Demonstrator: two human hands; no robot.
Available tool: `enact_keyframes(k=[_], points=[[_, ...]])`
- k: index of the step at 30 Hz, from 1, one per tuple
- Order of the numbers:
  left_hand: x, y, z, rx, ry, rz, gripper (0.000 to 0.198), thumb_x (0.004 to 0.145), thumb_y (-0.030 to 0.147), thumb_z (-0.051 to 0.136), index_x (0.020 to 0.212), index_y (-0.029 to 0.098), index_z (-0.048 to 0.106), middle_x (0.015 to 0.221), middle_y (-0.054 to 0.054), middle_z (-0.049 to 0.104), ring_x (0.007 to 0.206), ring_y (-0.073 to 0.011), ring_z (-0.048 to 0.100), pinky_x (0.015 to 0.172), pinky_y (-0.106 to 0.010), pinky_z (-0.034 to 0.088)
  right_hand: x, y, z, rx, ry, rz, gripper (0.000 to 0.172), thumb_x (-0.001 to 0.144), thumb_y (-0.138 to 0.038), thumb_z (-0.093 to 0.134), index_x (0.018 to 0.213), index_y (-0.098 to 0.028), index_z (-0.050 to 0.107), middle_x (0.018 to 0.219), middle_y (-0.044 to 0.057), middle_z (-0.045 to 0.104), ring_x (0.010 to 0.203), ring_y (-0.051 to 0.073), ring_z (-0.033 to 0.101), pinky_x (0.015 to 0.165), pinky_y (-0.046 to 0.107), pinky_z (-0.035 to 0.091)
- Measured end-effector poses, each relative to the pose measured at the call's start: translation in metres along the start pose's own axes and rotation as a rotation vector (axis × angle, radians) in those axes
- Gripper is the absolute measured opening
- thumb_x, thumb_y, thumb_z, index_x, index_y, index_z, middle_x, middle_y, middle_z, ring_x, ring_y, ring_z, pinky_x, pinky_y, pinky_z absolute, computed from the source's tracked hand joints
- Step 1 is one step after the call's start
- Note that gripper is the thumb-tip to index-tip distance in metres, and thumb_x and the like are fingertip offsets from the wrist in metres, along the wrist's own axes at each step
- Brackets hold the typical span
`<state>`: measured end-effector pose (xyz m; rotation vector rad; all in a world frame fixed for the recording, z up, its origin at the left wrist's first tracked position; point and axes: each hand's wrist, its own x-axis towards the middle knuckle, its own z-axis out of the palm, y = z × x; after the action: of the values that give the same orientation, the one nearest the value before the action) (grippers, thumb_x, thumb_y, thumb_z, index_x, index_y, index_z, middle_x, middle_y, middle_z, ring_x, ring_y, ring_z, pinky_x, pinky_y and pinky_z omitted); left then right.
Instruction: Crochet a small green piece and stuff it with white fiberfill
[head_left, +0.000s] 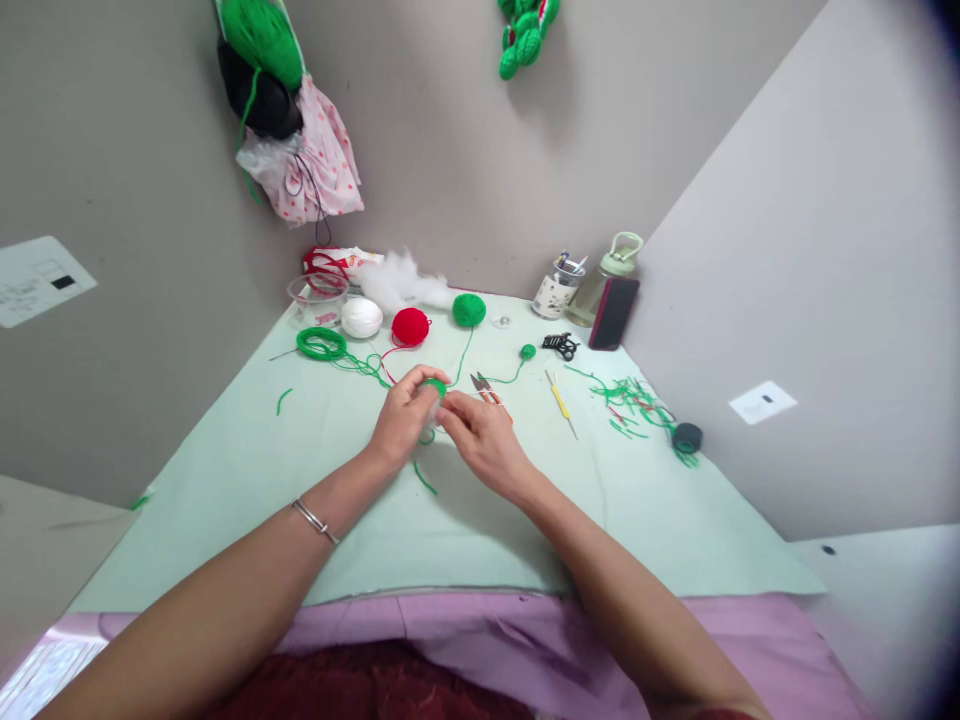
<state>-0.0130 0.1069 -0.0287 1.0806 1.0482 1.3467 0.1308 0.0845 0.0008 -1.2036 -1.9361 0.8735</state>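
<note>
Near the middle of the table, my left hand [405,415] is closed around a small green crocheted piece [435,385]. White stuffing [433,412] shows at the piece, between the hands. My right hand [484,435] meets it from the right with fingers pinched at the white stuffing. Green yarn runs from the hands toward a coil of green yarn [321,344] on the left. Scissors with orange handles [492,394] lie just beyond my right hand. A red yarn ball [410,327] and a green yarn ball [469,310] sit farther back.
White fluff [401,283], a white yarn ball [361,317] and a clear tub [318,302] stand at the back left. On the right are a yellow crochet hook [561,402], a black claw clip [561,346], a phone [614,313], a bottle [600,285] and green yarn scraps [634,400].
</note>
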Motion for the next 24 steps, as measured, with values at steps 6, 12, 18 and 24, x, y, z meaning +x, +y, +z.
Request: enact_keyframes(k=[6,12,18,24], points=[[-0.002,0.000,0.001,-0.083,-0.006,-0.058,0.026,0.074,0.033,0.071,0.095,0.022,0.063,0.076,0.003,0.063,0.061,-0.0127,0.055,0.056,-0.023,0.041,0.006,0.004,-0.023,-0.018,0.236,-0.102,0.027,0.089,-0.038,0.069,0.067,-0.023,0.064,0.094,0.007,0.067,0.092,0.022,0.061,0.081,0.035,0.043],[-0.004,0.000,0.000,-0.110,-0.049,-0.110,0.025,0.076,0.031,0.072,0.099,0.023,0.066,0.075,0.003,0.065,0.062,-0.0130,0.056,0.056,-0.022,0.040,0.006,0.004,-0.030,0.484,0.113,0.031,0.027,0.088,-0.043,0.067,0.077,-0.024,0.052,0.090,0.001,0.070,0.055,0.011,0.051,0.055,0.029,0.040],[-0.005,0.003,0.002,-0.162,-0.023,-0.111,0.027,0.072,0.025,0.070,0.099,0.023,0.064,0.074,0.004,0.061,0.063,-0.0120,0.055,0.058,-0.021,0.040,0.010,0.018,-0.022,0.035,0.140,0.021,0.015,0.082,-0.034,0.069,0.091,-0.023,0.064,0.088,0.001,0.069,0.070,0.015,0.053,0.070,0.030,0.042],[-0.009,0.002,0.006,-0.197,-0.042,-0.167,0.030,0.068,0.022,0.073,0.097,0.021,0.063,0.070,0.005,0.061,0.055,-0.0090,0.049,0.051,-0.019,0.033,0.012,0.022,-0.009,0.011,0.111,0.070,0.027,0.087,-0.039,0.060,0.066,-0.022,0.057,0.059,-0.004,0.048,0.059,0.014,0.040,0.060,0.029,0.031]])
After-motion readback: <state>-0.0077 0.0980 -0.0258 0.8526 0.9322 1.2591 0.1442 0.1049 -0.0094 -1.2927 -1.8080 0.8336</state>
